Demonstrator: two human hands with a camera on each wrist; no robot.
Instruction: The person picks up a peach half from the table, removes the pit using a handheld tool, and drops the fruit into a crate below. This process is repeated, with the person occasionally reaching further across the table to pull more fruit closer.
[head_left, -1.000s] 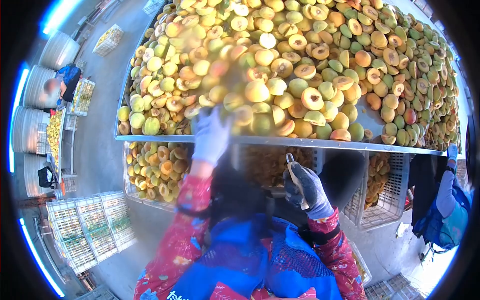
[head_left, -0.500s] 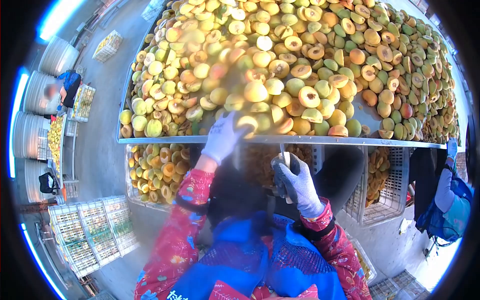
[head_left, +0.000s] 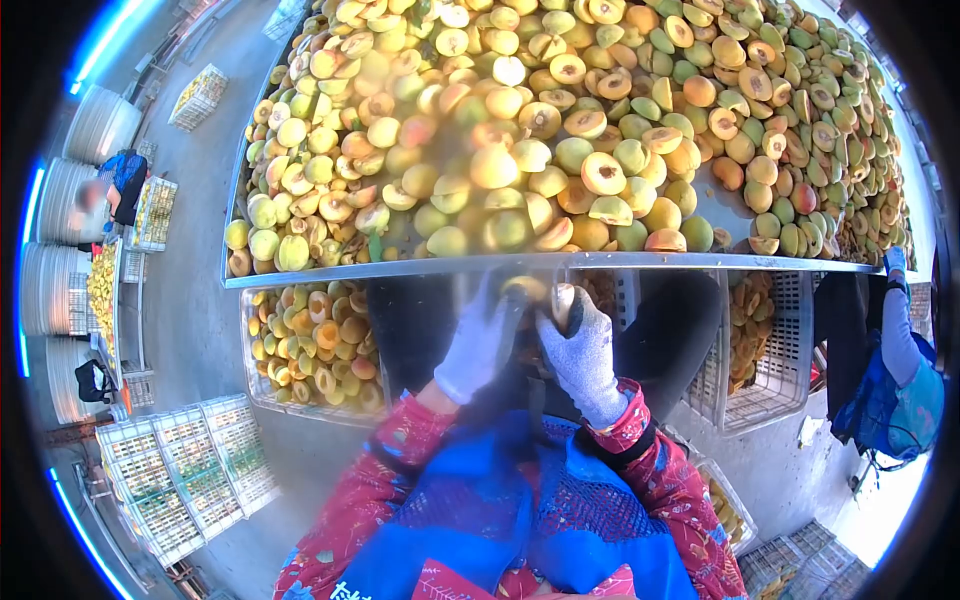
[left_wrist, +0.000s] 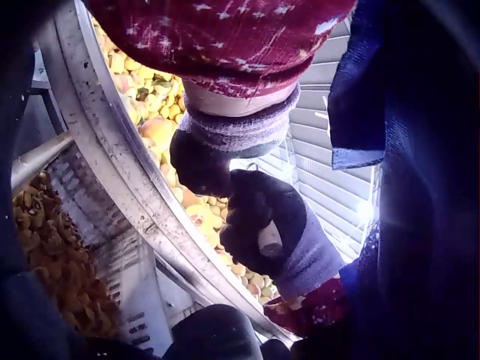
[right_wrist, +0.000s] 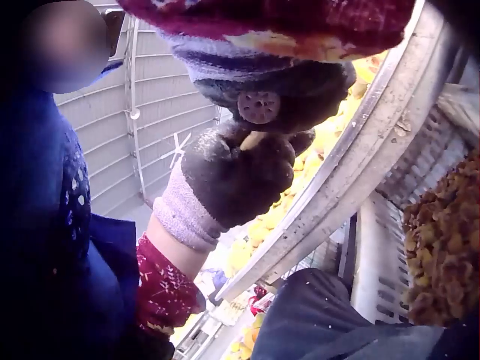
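In the head view, my gloved left hand [head_left: 472, 350] holds a yellow peach half [head_left: 525, 290] just below the near edge of the table, and part of the fruit is hidden by the fingers. Close beside it, my gloved right hand [head_left: 585, 355] grips a small hand tool by its pale handle [head_left: 563, 300]. The butt of that handle [left_wrist: 270, 238] sticks out of the right fist in the left wrist view. Both hands meet in the right wrist view, where a sliver of the peach half [right_wrist: 253, 140] shows between them; the tool's working end is hidden.
A metal-edged table [head_left: 450, 266] bears a heap of halved peaches [head_left: 600, 175]. Beneath stand a crate of peach halves [head_left: 320, 340] and a crate of brownish pieces [head_left: 765, 400]. Stacked white crates [head_left: 185, 470] stand left. Another person [head_left: 895, 370] works at the right end.
My left hand has gone from the heap at the table's edge down toward my body, bringing a peach half. My right hand, still gripping the tool, has come up beside it.
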